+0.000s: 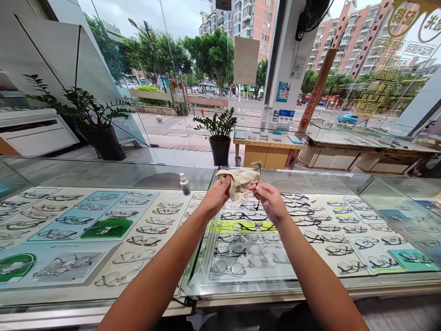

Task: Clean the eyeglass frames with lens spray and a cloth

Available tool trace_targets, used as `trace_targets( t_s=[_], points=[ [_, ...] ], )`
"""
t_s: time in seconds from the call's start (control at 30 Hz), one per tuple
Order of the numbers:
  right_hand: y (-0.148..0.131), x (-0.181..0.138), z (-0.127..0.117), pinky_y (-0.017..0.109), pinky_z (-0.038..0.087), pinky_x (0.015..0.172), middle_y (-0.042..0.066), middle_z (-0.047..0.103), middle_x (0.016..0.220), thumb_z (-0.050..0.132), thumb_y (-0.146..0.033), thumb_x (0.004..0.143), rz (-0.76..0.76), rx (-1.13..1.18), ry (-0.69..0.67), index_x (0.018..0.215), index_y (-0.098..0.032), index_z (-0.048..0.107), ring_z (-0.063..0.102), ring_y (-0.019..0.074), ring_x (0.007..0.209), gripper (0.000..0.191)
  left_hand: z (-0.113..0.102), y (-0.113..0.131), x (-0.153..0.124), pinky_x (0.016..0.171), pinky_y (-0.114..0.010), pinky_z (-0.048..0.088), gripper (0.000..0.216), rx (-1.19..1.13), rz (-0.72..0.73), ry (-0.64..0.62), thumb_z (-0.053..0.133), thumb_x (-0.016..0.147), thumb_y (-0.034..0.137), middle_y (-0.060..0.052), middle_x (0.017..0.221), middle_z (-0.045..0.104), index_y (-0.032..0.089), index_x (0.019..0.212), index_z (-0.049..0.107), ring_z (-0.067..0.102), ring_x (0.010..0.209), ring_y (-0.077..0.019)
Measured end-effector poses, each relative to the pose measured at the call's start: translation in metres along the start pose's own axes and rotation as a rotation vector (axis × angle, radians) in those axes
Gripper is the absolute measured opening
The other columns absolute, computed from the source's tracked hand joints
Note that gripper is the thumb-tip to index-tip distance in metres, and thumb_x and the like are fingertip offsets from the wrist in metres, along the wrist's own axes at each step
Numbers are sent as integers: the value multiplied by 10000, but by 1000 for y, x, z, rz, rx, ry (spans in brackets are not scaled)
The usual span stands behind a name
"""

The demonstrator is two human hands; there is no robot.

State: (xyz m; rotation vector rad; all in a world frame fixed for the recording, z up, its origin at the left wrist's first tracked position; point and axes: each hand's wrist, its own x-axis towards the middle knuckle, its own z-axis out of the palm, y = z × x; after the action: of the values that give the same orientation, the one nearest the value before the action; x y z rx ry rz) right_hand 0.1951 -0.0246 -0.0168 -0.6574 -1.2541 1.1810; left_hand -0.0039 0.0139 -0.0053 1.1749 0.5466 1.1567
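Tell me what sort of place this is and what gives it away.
Probably an eyewear shop: rows of spectacle frames lie in the glass display case, the left hand holds a cloth above it, and a small bottle stands on the glass.

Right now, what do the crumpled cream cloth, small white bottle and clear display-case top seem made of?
Crumpled cream cloth: soft matte fabric, from its loose folds. Small white bottle: probably smooth plastic; its opaque cap suggests that. Clear display-case top: likely glossy glass, see-through.
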Motion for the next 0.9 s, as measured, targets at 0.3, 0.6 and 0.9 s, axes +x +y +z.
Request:
trace_targets(
  t_s=[0.3,0.6,0.9],
  points=[
    [-3,4,-5,403,430,1090,65,688,1096,788,-495,857,-89,-28,98,922,-265,860,570,274,1200,250,3,-12,-6,909,-358,555,747,144,-81,-164,696,855,770,-124,1139,779,162,1290,709,714,1024,-246],
    [0,0,6,404,463,1089,75,687,1118,824,-548,831,-44,-13,80,902,-266,860,587,283,1219,293,15,-13,-17,991,-372,489,713,182,-151,-240,706,913,666,-99,1252,732,208,1450,608,643,1144,-259],
    [-3,-3,13,300,519,807,48,663,1028,831,-529,822,42,43,103,911,-238,852,600,195,915,305,20,-9,-20,854,-309,486,744,118,-216,-220,821,839,405,-55,1119,729,250,1521,565,626,957,-198]
  ],
)
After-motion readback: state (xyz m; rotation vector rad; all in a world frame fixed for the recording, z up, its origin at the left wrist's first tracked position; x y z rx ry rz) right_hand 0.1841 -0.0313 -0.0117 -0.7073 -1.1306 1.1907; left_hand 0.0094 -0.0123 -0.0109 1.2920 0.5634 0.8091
